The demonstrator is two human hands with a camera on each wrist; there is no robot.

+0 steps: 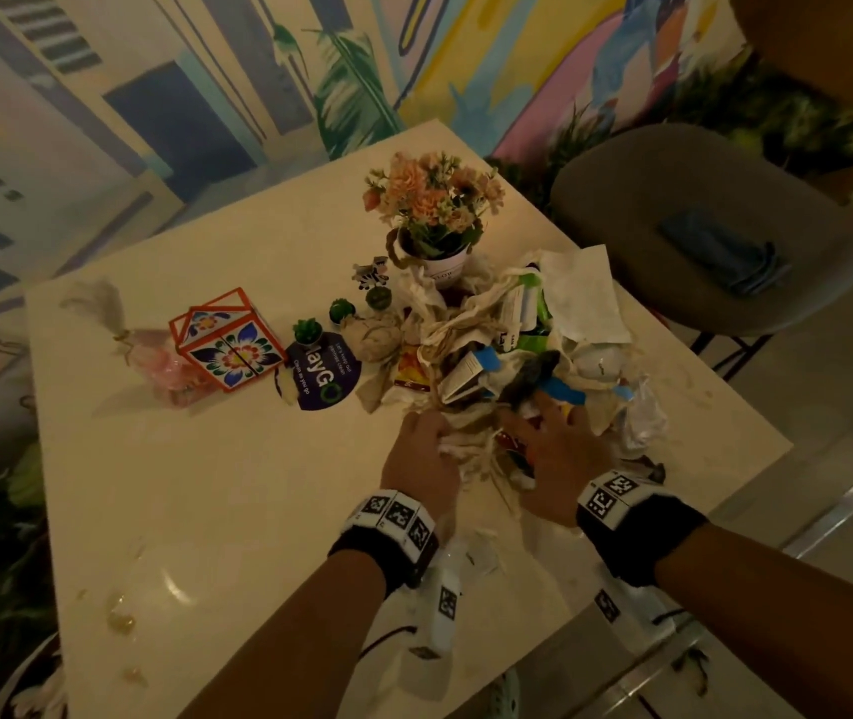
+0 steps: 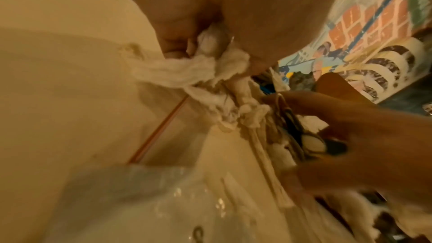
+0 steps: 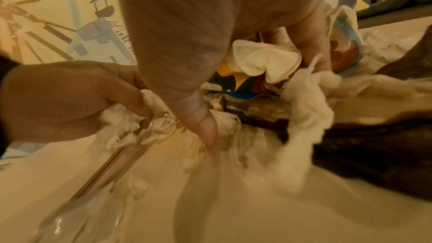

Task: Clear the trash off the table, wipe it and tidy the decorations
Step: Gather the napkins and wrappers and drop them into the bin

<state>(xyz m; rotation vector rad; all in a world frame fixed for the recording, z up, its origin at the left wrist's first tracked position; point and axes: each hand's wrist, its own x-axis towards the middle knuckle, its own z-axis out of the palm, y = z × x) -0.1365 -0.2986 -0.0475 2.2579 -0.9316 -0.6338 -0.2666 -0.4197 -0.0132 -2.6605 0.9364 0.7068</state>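
Observation:
A heap of trash made of crumpled tissues, wrappers and paper lies right of the table's middle. Both hands dig into its near edge. My left hand pinches a twisted white tissue between thumb and fingers. My right hand curls over a crumpled napkin and colourful wrappers, its thumb pressing down on tissue. Decorations stand behind and to the left: a flower pot, a zebra figure, small green plants, an orange floral box and a pink feathered ornament.
A round purple sign lies flat beside the box. Clear plastic and a thin stick lie under my wrists. Sticky spills mark the table's near left. A grey chair with a blue cloth stands at the right.

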